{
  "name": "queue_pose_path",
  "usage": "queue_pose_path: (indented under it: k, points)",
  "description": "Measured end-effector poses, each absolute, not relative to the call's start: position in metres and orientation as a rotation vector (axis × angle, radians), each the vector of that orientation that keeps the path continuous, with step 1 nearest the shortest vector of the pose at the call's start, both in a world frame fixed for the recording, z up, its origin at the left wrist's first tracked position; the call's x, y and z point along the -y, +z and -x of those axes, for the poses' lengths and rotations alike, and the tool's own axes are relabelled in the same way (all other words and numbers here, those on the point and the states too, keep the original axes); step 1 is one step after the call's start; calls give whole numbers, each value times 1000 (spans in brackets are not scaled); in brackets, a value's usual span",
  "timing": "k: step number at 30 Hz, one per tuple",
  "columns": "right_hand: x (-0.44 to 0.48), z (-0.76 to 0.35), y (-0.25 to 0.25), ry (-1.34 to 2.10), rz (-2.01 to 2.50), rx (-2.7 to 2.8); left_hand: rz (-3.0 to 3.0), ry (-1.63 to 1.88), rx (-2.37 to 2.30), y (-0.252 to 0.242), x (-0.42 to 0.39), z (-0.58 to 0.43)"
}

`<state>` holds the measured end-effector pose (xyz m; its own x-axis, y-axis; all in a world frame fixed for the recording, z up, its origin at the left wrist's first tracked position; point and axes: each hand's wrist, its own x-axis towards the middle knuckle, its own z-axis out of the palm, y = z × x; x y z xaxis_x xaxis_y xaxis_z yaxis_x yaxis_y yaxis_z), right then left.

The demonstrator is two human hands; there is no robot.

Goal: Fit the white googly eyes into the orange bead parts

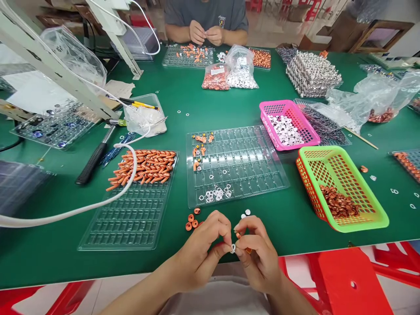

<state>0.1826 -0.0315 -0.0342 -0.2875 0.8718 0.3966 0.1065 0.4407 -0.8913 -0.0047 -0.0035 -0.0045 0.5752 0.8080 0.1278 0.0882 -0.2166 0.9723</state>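
Fingers (pixel 225 234) of the left hand (pixel 205 251) are pinched together, thumb against forefinger, on a small white ring (pixel 233 248) off the near side of the clear tray (pixel 246 153). The right hand (pixel 260 256) meets it from the other side, its thumb and a fingertip closed on the same ring, and a small orange piece (pixel 238 235) shows between its bent fingers. Something else orange peeks out lower down, mostly hidden by that hand.

On the near side of the tray, just beside the left hand, lies a little cluster of orange caps (pixel 190 217); two white discs (pixel 247 212) sit just beyond the right hand. Inside the tray, a few orange parts (pixel 203 138) sit in pockets at the far left, and loose white rings (pixel 210 193) gather along the near left edge.

A pink basket (pixel 306 124) of white pieces stands at the tray's far right corner, and a green basket (pixel 364 222) with copper-coloured caps (pixel 339 203) stands nearer, to the tray's right. Left of the tray is a second tray (pixel 123 229), its far part stacked with orange tubes (pixel 144 166); a hammer (pixel 93 162) lies farther left. Well past the tray's far side, another person's hands (pixel 206 33) are held close together.
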Motion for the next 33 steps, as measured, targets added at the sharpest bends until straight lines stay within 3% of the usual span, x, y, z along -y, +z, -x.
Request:
queue_pose_path:
  k: [10, 33]
  points:
    - [29, -185, -33, 1373, 899, 1426, -1552, 840, -809, -6, 3, 3]
    - [28, -189, -34, 1246, 1054, 1500, -1337, 708, -1023, 6, 3, -1]
